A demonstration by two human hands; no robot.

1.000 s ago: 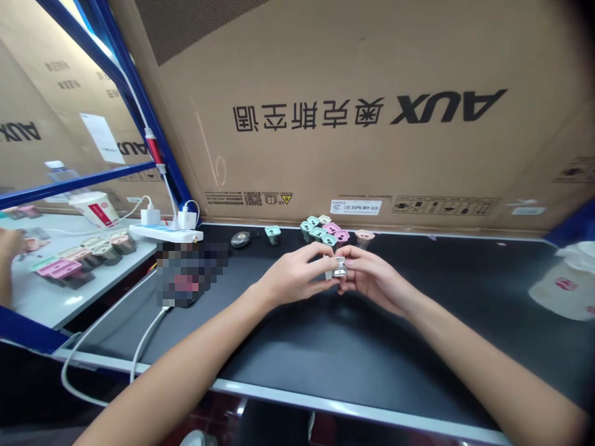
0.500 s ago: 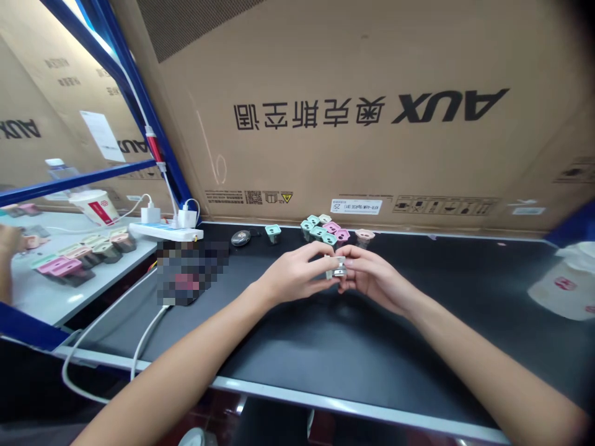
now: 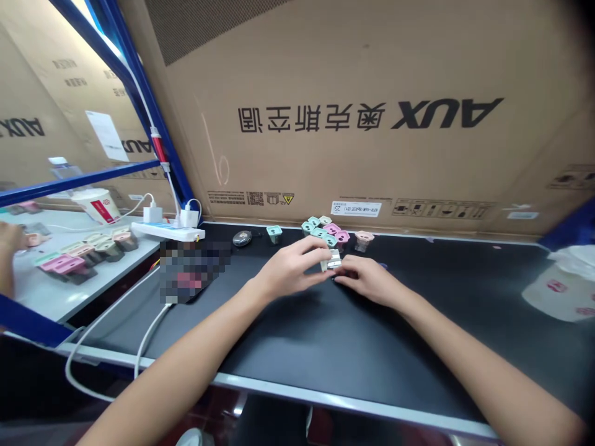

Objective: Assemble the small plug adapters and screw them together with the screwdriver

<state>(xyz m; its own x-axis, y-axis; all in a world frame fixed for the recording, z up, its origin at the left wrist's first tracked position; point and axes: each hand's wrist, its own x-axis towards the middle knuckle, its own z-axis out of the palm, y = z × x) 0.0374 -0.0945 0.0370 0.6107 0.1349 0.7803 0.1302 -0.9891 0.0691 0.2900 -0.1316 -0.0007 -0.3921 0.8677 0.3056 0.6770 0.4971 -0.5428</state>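
Note:
My left hand (image 3: 295,266) pinches a pale pencil sharpener (image 3: 333,260), its metal blade side showing, above the black table mat (image 3: 297,347). Close on its right, my right hand (image 3: 369,280) is closed with the fingertips bent down near the mat. A small dark tip shows at those fingers and a bit of blue behind the hand; the thing itself is mostly hidden. Just beyond my hands stand several two-hole pencil sharpeners with green, pink and cream tops (image 3: 320,233). A peach sharpener (image 3: 364,240) and a green sharpener (image 3: 274,233) stand apart from them.
A round dark object (image 3: 242,239) and a blurred-out item (image 3: 190,272) lie to the left, near a white power strip (image 3: 168,231). A white bag (image 3: 562,288) is at far right. A large carton (image 3: 297,167) stands behind. Another person's hand (image 3: 8,248) shows at the neighbouring table.
My right hand has come off the sharpener and dropped lower, its fingers now curled near the mat. My left hand keeps the sharpener, turned so that more of the metal shows.

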